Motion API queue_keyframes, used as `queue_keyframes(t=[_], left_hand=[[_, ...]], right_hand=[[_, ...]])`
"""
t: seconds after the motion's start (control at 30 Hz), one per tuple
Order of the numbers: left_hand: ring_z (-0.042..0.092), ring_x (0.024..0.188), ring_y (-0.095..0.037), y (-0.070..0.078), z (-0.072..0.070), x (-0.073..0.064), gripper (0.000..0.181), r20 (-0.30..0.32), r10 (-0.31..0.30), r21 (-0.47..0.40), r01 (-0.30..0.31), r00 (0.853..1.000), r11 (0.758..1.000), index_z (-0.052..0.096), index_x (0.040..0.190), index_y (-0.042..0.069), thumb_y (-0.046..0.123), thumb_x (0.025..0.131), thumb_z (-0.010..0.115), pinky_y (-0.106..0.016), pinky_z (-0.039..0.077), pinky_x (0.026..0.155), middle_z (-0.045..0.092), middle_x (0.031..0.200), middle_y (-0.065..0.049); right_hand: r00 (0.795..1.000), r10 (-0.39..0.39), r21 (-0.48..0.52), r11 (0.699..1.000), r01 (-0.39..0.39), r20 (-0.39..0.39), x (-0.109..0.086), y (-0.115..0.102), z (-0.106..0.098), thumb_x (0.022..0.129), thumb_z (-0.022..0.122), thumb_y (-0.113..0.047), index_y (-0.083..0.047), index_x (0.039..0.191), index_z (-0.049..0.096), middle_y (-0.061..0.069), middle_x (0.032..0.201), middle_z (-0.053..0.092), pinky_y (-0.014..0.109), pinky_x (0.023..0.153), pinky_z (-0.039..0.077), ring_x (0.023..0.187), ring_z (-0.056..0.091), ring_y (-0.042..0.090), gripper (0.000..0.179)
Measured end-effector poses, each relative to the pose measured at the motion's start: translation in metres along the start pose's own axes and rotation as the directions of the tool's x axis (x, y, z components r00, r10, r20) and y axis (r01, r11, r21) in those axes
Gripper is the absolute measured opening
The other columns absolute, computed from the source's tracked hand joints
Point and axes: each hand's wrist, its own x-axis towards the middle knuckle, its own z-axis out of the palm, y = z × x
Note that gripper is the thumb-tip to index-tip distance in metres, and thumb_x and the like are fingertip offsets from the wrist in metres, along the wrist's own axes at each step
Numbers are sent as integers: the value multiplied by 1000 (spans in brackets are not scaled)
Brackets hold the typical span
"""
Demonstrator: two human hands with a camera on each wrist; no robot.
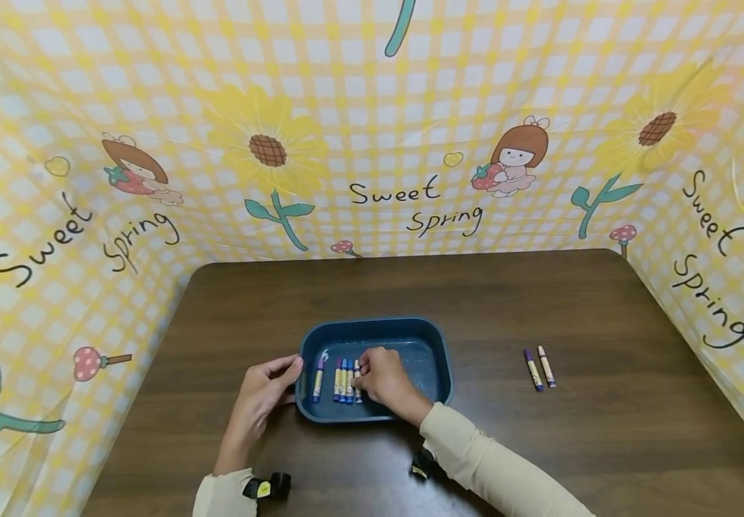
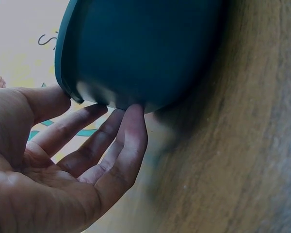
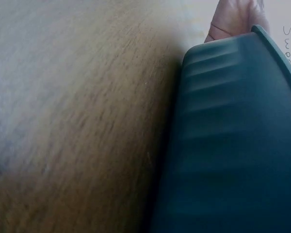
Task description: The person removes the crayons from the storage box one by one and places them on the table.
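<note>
A blue rectangular tray (image 1: 436, 366) stands on the table. My left hand (image 1: 258, 395) grips its left end, the thumb at the rim and the fingers against the outer wall, as the left wrist view shows. Reaching over the near rim, my right hand (image 1: 385, 377) pinches a pale-tipped crayon (image 1: 358, 395) inside the tray, at the right end of a row. Several purple- and blue-ended crayons (image 1: 344, 380) lie side by side in that row. A single purple crayon (image 1: 317, 380) lies apart, near the left wall. The tray's outer wall (image 3: 223, 145) hides my right fingers in the right wrist view.
Right of the tray, a purple crayon (image 1: 533, 370) and a pale pink crayon (image 1: 546, 367) lie on the brown wooden table (image 1: 488, 301). A yellow checked cloth (image 1: 372, 129) with printed flowers surrounds the table's back and sides.
</note>
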Motion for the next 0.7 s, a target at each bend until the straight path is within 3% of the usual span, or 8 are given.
queue_keyframes(t=[0.1, 0.33, 0.57, 0.7], left_hand=[[65, 93, -13, 0, 0, 0, 44, -1, 0, -8, 0, 1000, 1000, 64, 135, 1, 28, 100, 66, -27, 63, 75, 65, 128, -19], [65, 93, -12, -1, 0, 0, 43, -7, 8, -17, -8, 1000, 1000, 65, 134, 0, 27, 100, 67, -28, 63, 76, 66, 127, -18], [67, 93, -14, -1, 0, -2, 43, -8, 11, -16, -11, 1000, 1000, 65, 133, 0, 27, 100, 67, -29, 63, 76, 67, 126, -18], [67, 93, -16, -1, 1, -2, 42, -5, 16, -6, -16, 1000, 1000, 65, 133, 1, 27, 100, 67, -29, 63, 75, 67, 126, -19]], right_hand=[[1000, -13, -39, 999, 13, -18, 0, 0, 0, 83, 82, -4, 0, 92, 69, 1, 77, 60, 26, 66, 52, 72, 56, 11, 16], [999, -51, -51, 997, 51, 0, -1, 2, 0, 84, 80, -3, 2, 98, 71, 5, 83, 64, 24, 59, 51, 70, 58, 13, 18], [989, -145, -183, 973, 142, -2, -1, 3, 1, 83, 76, 1, -1, 86, 73, 4, 76, 63, 23, 55, 43, 67, 53, 13, 5], [988, -157, -186, 971, 152, -9, -2, 4, 0, 84, 73, 2, 0, 88, 75, 7, 80, 67, 23, 57, 44, 67, 53, 14, 5]])
